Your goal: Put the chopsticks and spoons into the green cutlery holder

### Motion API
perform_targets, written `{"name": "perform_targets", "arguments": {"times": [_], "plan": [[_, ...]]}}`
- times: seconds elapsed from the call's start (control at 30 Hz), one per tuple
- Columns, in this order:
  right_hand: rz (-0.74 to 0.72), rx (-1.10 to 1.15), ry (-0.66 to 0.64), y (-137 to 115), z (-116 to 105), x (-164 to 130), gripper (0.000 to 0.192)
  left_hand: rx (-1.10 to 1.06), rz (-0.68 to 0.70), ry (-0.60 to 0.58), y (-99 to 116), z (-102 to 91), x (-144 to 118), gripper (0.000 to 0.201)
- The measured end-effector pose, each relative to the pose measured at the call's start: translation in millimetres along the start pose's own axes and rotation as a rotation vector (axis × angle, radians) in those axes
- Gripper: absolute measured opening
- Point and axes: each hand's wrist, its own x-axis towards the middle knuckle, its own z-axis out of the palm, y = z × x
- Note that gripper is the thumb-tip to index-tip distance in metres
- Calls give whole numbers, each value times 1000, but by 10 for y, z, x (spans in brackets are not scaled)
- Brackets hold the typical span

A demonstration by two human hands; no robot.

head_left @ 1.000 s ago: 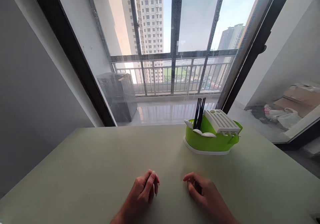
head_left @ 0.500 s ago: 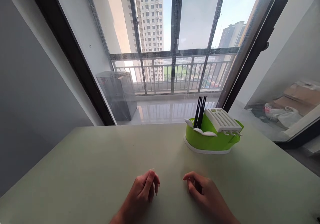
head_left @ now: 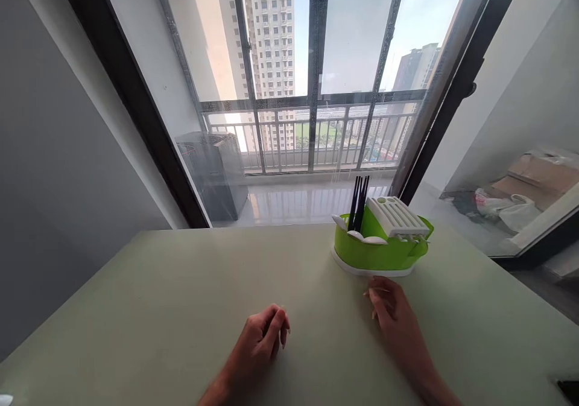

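A green and white utensil holder (head_left: 373, 252) stands at the far right of the tabletop. Several black chopsticks (head_left: 359, 204) rise from its left compartment, with white spoons (head_left: 374, 241) along the front rim. A white slotted rack (head_left: 398, 216) covers its right part. Just in front of the base is my right hand (head_left: 389, 309), its fingers loosely bent and apart, with nothing in them. My left hand (head_left: 266, 336) rests on the table at front centre, fingers curled in and thumb against the index finger, holding nothing visible.
The pale green table (head_left: 181, 297) ends at the window side. Behind it are glass doors and a balcony railing (head_left: 289, 137), with a dark cabinet-like box (head_left: 215, 174) at left. Cardboard (head_left: 531, 180) and plastic bags (head_left: 520, 213) lie on the floor at right.
My right hand has moved forward and to the right, close to the holder's base, and its fingers have loosened. My left hand has stayed nearly in place. The view has shifted slightly.
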Motion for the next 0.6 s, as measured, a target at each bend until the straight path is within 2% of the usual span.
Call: {"name": "perform_targets", "arguments": {"times": [0.1, 0.23, 0.37, 0.5, 0.6], "plan": [[-46, -78, 238, 105, -234, 201, 59, 15, 8, 3, 5, 2, -3, 52], [-174, -240, 359, 218, -482, 385, 80, 18, 8, -12, -13, -3, 2, 52], [-352, -408, 310, 350, -576, 489, 85, 7, -8, -10, -15, 0, 1, 53], [-468, -520, 225, 485, -622, 575, 73, -5, -8, -8, -7, 17, -11, 53], [-531, -552, 212, 514, -626, 598, 69, 3, -8, -7, -19, 25, -12, 54]]}}
